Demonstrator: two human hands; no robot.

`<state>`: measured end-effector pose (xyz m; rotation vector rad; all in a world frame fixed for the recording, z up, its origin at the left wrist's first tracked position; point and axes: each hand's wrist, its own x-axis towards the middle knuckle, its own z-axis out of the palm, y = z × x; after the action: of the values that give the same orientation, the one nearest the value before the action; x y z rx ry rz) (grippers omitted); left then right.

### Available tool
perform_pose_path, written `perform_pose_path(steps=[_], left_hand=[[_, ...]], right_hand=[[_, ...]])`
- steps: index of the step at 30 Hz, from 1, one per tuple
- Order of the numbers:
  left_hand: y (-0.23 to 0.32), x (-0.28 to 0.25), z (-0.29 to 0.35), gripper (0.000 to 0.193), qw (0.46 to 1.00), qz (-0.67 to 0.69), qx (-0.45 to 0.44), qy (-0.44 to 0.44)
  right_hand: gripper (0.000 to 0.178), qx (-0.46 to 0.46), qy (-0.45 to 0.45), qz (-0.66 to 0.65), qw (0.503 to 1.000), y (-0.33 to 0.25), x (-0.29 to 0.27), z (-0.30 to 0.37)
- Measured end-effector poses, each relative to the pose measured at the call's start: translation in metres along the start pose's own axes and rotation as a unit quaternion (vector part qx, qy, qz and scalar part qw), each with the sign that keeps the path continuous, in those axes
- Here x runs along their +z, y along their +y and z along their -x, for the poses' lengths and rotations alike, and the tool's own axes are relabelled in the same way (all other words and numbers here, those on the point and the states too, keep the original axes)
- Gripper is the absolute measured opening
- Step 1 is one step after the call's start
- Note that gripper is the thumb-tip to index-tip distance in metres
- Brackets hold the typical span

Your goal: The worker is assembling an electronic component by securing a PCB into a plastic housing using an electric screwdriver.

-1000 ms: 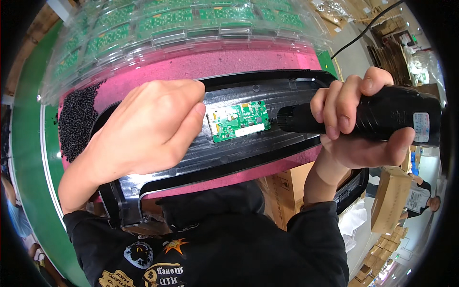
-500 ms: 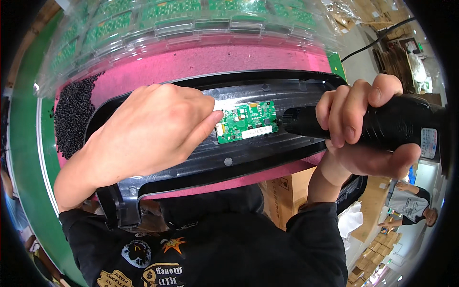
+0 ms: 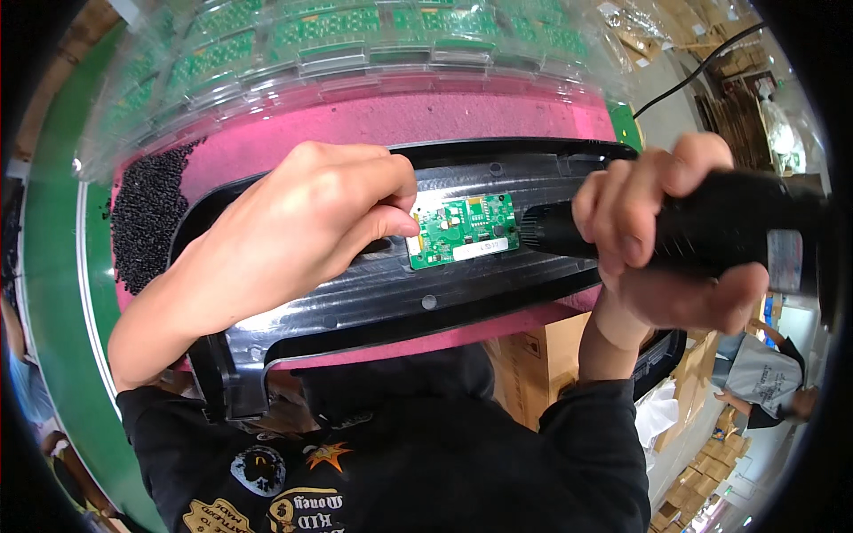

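Note:
A green circuit board (image 3: 460,229) with a white label strip lies inside a long black plastic housing (image 3: 373,315). My left hand (image 3: 306,222) reaches over the housing, its thumb and forefinger pinched together at the board's left edge. Whatever sits between those fingertips is hidden or too small to name. My right hand (image 3: 653,226) is wrapped round a thick black electric screwdriver (image 3: 711,226), which is held level. Its ribbed front end points left, close to the board's right edge, and I cannot make out a bit.
Small black screws (image 3: 149,218) are heaped on the pink mat (image 3: 355,115) at the left. Clear plastic trays (image 3: 338,53) of green boards stand along the back. A cardboard box (image 3: 533,373) is below the mat's front edge. Another person (image 3: 769,377) stands at the far right.
My left forefinger and knuckles have risen slightly and stay pinched by the board's edge. The screwdriver in my right hand has shifted a little. The whole view has moved slightly.

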<state>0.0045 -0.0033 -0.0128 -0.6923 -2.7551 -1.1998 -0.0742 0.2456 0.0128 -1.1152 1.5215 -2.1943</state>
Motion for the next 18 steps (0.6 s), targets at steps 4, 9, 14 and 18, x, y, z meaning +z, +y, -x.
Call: perform_pose_path(steps=[4, 9, 14, 18], left_hand=[[0.001, 0.001, -0.005, 0.016, 0.994, 0.096, 0.05, 0.029], [0.008, -0.001, -0.005, 0.021, 0.98, 0.187, 0.051, 0.034], [0.007, -0.003, -0.005, 0.02, 0.98, 0.175, 0.068, 0.066], [0.006, -0.005, -0.005, 0.018, 0.982, 0.158, 0.08, 0.07]], right_hand=[[0.062, -0.142, -0.07, -0.049, 0.986, -0.019, 0.01, -0.003], [0.049, -0.205, -0.019, -0.086, 0.975, -0.032, 0.032, -0.006], [0.049, -0.18, 0.044, -0.087, 0.979, -0.026, 0.042, -0.003], [0.049, -0.237, 0.069, -0.151, 0.957, -0.025, 0.041, -0.002]])
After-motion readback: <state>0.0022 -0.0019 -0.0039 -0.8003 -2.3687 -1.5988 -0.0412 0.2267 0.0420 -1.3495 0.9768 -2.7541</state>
